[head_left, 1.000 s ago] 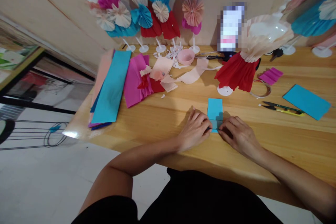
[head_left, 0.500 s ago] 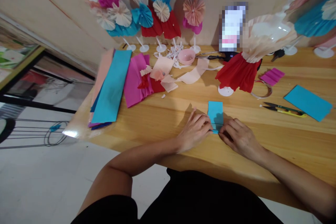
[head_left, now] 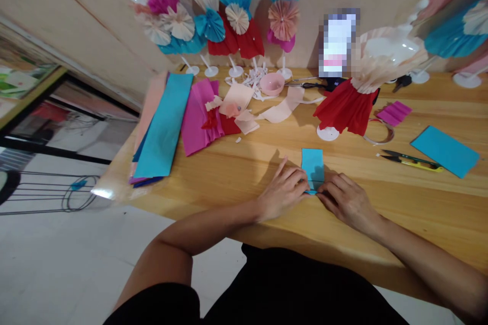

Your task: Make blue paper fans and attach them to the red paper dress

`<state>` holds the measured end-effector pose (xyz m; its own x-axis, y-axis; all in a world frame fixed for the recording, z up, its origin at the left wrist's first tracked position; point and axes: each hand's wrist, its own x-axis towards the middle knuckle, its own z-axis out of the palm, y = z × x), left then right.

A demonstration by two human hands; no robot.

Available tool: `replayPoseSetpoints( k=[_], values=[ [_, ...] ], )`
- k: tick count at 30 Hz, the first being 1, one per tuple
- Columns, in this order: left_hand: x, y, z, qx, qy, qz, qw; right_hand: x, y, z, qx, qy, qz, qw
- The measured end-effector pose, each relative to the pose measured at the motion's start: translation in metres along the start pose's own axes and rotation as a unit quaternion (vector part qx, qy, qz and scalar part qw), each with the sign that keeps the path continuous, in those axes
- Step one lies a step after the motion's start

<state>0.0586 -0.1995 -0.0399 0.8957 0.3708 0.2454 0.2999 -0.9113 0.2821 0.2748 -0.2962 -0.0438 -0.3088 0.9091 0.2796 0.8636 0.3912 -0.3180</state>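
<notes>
A small blue strip of crepe paper [head_left: 313,163] lies flat on the wooden table, its near end folded over in a narrow pleat. At the left of that fold, my left hand [head_left: 284,190] pinches the paper's edge, the little finger held out. My right hand [head_left: 346,199] grips the same fold from the right with thumb and fingertips. Beyond the paper stands a mannequin figure in a cream top and red paper skirt [head_left: 345,106]. Thread snips [head_left: 414,161] with a yellow handle rest to the right, beside a larger blue paper piece [head_left: 445,151].
Stacked blue paper sheets [head_left: 163,127] and magenta paper [head_left: 200,117] lie at the left. A pink bowl [head_left: 271,84], paper scraps and a propped phone [head_left: 337,45] sit at the back. Several dressed mannequins line the wall. A tape roll [head_left: 381,132] lies near the red skirt.
The near end of the blue paper looks slightly more folded under my fingers. Both hands stay in nearly the same place; the whole view has shifted a little.
</notes>
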Motion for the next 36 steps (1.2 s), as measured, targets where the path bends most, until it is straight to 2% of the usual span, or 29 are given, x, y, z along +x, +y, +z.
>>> replayPoseSetpoints(
  k=[8, 15, 23, 28, 36],
  values=[
    [0.0005, 0.0003, 0.0013, 0.020, 0.005, 0.016, 1.000, 0.0000, 0.0026, -0.0018, 0.010, -0.016, 0.010, 1.000],
    [0.0004, -0.0017, -0.0014, -0.059, -0.002, -0.056, 0.997, 0.0027, 0.0028, -0.0038, 0.039, -0.020, 0.059, 0.997],
    [0.0032, 0.0037, -0.0035, -0.038, -0.007, -0.096, 0.995, 0.0098, 0.0010, 0.0007, 0.014, -0.010, 0.087, 0.996],
    [0.0026, 0.0039, -0.0023, -0.031, -0.007, -0.092, 0.995, 0.0067, 0.0023, 0.0008, 0.022, -0.008, 0.060, 0.998],
    [0.0000, 0.0007, 0.0006, -0.034, -0.001, -0.048, 0.998, 0.0047, 0.0047, -0.0002, 0.027, -0.012, 0.031, 0.999]
  ],
)
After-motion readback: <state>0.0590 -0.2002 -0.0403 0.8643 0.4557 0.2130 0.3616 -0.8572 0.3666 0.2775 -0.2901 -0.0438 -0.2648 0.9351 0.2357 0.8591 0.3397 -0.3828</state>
